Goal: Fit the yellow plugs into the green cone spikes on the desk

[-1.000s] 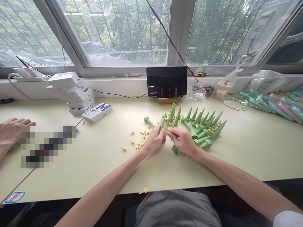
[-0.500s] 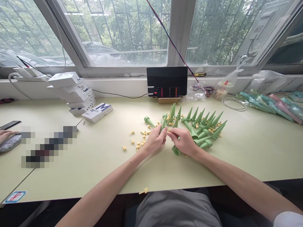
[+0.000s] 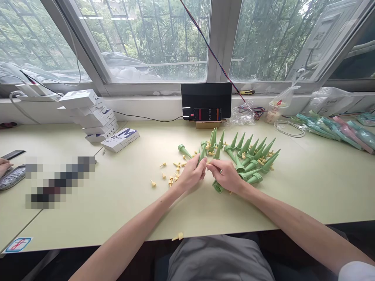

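At the left edge of the frame, another person's hand is beside a keyboard, and a sticker marks the table in the lower left corner. A blurred patch hides whatever lies right of the keyboard. Toward the upper left, white boxes form an uneven stack, with a single box lying just beside it.

Left of centre, small yellow pegs are scattered on the table, and a loose peg lies at its near edge, lower down. A green cone lies on its side behind them. In the middle of the frame, the left hand is closed around a held cone, its tip pointing up. The right hand meets it, thumb and fingertips pinched on a small yellow piece, mostly hidden by the fingers. Above the hands, a phone stands in front of a black tablet.

Right of centre, many green cones crowd together, some upright, others lying down, with yellow pieces among them. At the upper right are a cup in a clear bag, a coiled white cable and green and pink packets.
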Demonstrator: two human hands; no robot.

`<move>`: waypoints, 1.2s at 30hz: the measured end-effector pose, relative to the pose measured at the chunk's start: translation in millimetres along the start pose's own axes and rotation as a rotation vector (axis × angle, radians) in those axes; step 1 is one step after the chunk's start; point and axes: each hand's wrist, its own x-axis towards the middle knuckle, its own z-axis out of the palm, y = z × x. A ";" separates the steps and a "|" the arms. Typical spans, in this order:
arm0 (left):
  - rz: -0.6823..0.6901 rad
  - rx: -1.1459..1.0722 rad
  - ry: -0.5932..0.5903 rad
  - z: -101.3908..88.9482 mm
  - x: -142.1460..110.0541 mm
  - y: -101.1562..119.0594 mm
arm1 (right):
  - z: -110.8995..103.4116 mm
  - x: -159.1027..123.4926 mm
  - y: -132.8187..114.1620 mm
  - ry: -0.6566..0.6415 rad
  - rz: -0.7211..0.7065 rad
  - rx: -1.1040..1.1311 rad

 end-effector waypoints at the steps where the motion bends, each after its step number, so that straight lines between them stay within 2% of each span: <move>1: -0.001 -0.005 -0.002 0.1 0.2 -0.4 | -0.2 0.2 -0.6 0.002 0.000 -0.001; 11: -0.016 0.002 -0.010 -0.4 0.9 -2.8 | -0.2 -0.6 -2.0 0.045 -0.023 -0.024; 18: -0.014 -0.029 -0.004 0.6 0.1 0.4 | -0.3 -0.3 0.1 -0.003 -0.015 0.004; 36: -0.003 -0.046 0.017 1.3 2.1 -2.1 | 1.3 -0.3 -1.7 0.029 -0.032 -0.004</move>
